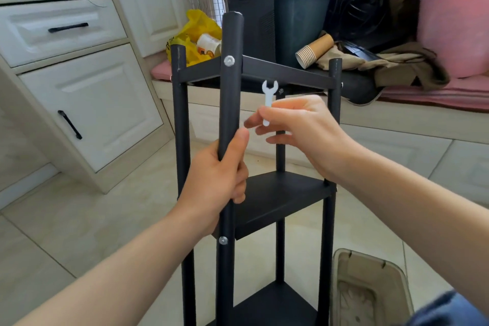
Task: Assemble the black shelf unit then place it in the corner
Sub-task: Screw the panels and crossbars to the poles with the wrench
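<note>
Floor [87,219] lies open leftward; left hand [219,180] grips shelf post [230,87], right hand [304,127] pinches wrench [269,92].

Head camera looks forward and down, close above the black shelf unit [280,201]

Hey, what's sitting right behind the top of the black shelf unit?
A black computer tower, a yellow bag and stacked paper cups. The top shelf hides the tower's base.
</note>
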{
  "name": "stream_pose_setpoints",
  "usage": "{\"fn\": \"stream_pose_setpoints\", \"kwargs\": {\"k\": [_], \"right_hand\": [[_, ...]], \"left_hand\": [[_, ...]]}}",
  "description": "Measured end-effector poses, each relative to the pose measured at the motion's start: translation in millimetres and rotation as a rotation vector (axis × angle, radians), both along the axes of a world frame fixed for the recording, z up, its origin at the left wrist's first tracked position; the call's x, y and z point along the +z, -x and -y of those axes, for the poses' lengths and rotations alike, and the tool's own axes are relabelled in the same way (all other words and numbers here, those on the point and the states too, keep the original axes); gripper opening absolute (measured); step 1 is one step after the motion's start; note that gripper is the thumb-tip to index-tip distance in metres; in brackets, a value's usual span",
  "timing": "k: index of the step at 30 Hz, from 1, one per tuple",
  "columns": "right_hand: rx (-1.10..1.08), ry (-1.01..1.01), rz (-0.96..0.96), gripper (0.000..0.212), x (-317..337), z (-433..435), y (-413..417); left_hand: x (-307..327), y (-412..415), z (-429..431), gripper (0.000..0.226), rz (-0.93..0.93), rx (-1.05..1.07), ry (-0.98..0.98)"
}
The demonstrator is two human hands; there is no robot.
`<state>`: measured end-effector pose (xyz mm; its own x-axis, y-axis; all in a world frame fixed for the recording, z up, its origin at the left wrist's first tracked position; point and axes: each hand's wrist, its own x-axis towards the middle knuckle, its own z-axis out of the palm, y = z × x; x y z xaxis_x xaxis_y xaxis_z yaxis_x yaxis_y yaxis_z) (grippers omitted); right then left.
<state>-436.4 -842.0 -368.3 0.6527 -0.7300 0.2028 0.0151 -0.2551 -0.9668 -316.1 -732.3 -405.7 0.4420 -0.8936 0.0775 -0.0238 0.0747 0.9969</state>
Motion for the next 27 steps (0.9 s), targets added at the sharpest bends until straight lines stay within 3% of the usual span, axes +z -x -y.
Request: {"fn": "stream_pose_setpoints", "kwargs": {"k": [3,7,17,27], "right_hand": [[-0.046,-0.011,-0.151,0.027,-4.6,3.1,-7.5],[-0.088,-0.043,-0.214,0.028,0.7,6.7,-18.9],[-0.126,-0.042,-0.099,0.028,8.1,11.4,-47.5],[-0.145,0.108,-0.019,0.029,5.7,8.9,-62.7]], "left_hand": [[-1.5,-3.8,1.9,0.042,0.016,-0.011,-0.018],[-2.3,-10.1,3.4,0.05,0.053,-0.031,-0.035],[-3.6,-21.7,2.5,0.051,0.052,-0.031,-0.045],[-6.2,-38.7,1.7,0.048,0.02,-0.047,-0.067]]}}
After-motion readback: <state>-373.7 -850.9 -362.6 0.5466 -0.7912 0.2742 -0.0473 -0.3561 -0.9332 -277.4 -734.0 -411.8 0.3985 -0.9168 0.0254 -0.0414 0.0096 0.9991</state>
